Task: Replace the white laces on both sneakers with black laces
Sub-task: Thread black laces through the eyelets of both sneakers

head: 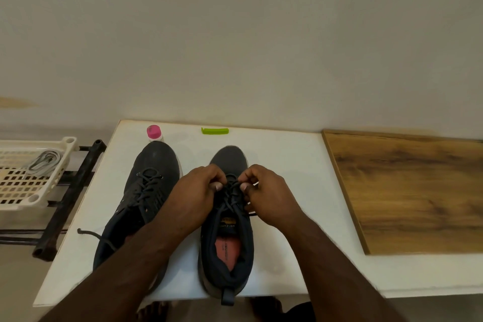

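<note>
Black lace (231, 191) on right sneaker (227, 219) pinched by curled fingers of both hands

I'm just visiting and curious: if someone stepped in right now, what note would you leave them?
Left hand and right hand: each pinches the black lace on the right sneaker.
Left sneaker: beside it, black-laced, ends loose and untied.
White laces: in the basket off the table's left.
Done: white laces out, black ones threaded.
Left: finish the right sneaker's lacing; tie the left.

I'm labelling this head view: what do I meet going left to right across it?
Basket → left sneaker → left hand → right hand → wooden board.
</note>
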Demonstrator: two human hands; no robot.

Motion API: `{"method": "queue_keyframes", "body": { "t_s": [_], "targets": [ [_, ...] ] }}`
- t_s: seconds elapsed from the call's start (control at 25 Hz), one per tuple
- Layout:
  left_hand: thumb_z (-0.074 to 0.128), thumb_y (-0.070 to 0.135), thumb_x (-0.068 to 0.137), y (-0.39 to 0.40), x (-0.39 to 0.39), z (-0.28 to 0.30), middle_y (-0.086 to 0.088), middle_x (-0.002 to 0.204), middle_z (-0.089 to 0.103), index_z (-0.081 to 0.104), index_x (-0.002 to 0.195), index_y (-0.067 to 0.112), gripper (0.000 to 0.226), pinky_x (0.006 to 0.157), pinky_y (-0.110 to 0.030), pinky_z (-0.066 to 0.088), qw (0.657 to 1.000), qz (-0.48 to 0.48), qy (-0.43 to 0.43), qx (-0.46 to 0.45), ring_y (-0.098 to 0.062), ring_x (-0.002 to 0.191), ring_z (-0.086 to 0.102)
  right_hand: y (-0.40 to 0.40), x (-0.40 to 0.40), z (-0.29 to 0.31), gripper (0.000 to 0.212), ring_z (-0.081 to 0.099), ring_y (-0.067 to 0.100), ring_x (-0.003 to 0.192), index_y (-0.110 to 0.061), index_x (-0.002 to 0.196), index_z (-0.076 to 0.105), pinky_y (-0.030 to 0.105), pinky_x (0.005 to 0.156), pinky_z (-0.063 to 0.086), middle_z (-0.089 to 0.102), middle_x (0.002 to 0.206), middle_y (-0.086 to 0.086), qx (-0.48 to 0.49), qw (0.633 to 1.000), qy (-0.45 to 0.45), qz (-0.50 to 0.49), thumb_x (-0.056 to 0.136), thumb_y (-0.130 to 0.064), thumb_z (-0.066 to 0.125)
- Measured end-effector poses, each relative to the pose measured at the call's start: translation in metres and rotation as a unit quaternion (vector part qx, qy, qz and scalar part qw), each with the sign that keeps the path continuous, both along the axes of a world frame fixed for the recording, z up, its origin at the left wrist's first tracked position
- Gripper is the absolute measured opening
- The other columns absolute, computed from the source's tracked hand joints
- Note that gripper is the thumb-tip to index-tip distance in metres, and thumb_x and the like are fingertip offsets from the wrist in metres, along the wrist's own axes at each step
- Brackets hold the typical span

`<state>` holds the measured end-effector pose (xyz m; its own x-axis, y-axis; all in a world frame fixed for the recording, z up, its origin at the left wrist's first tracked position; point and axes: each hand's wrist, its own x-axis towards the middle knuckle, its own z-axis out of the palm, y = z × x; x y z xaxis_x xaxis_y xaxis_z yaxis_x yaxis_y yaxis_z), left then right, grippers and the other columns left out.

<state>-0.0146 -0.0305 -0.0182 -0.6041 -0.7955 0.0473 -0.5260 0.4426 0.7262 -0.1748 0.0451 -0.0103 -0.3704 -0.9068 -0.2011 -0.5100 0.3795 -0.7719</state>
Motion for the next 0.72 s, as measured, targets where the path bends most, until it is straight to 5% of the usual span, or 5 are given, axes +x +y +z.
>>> {"method": "queue_keyframes", "body": {
  "t_s": [0.2,0.52,0.72],
  "targets": [
    [0.061,0.008,0.093,-0.0037,-0.0010,-0.0008,0.006,0.100,0.066,0.070,0.107,0.022,0.021,0.088,-0.028,0.048,0.999,0.022,-0.030,0.020,-0.010,0.095,0.060,0.0006,-0.0037,-0.0016,0.009,0.072,0.016,0.064,-0.021,0.093,0.069,0.036,0.065,0.063,0.069,0.085,-0.003,0.017,1.000,-0.010,-0.004,0.095,-0.013,0.065],
    [0.057,0.010,0.094,-0.0015,-0.0024,-0.0059,0.009,0.083,0.062,0.057,0.086,0.027,0.019,0.066,-0.022,0.041,0.999,0.024,-0.021,0.006,-0.005,0.077,0.056,-0.0030,0.0059,-0.0079,0.017,0.064,0.022,0.076,-0.023,0.086,0.053,0.050,0.074,0.057,0.062,0.086,-0.001,-0.011,0.996,0.086,0.030,0.100,-0.013,0.051],
    [0.061,0.013,0.094,-0.0039,0.0011,-0.0057,0.011,0.094,0.068,0.067,0.110,0.025,0.020,0.080,-0.024,0.048,0.999,0.048,-0.009,0.021,-0.008,0.090,0.063,-0.0003,-0.0014,-0.0004,0.009,0.072,0.018,0.065,-0.020,0.092,0.069,0.041,0.067,0.063,0.068,0.085,-0.003,0.017,1.000,-0.006,-0.008,0.096,-0.013,0.064]
  ]
}}
